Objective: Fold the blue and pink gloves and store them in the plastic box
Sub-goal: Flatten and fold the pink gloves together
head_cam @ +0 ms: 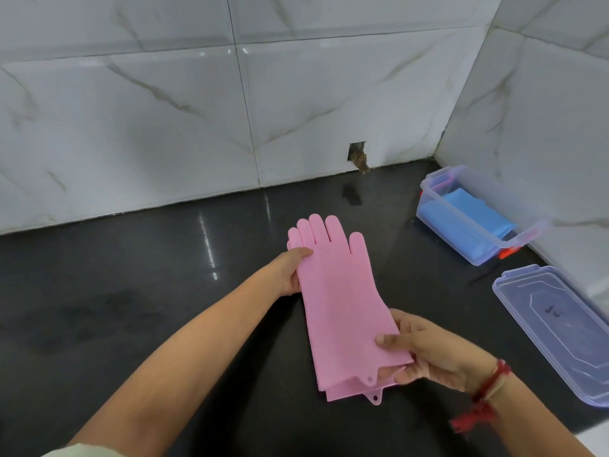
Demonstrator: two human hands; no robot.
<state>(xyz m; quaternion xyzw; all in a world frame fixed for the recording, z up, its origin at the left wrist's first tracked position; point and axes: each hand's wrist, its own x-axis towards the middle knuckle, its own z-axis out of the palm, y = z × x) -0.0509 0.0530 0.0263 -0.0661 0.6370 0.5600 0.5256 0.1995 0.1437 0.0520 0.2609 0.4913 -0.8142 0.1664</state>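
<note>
Two pink gloves point(339, 305) lie stacked flat, fingers pointing away from me, held just above the black counter. My left hand point(291, 270) grips their left edge near the palm, thumb on top. My right hand point(425, 352) grips the cuff end, thumb on top and fingers underneath. At the back right stands the clear plastic box point(524, 237), open, with folded blue gloves point(461, 222) lying inside it.
The box's clear lid point(560, 328) lies flat on the black counter point(164, 291) at the right, near my right wrist. White marble-tiled walls close the back and right side. A small hole point(357, 153) is in the back wall.
</note>
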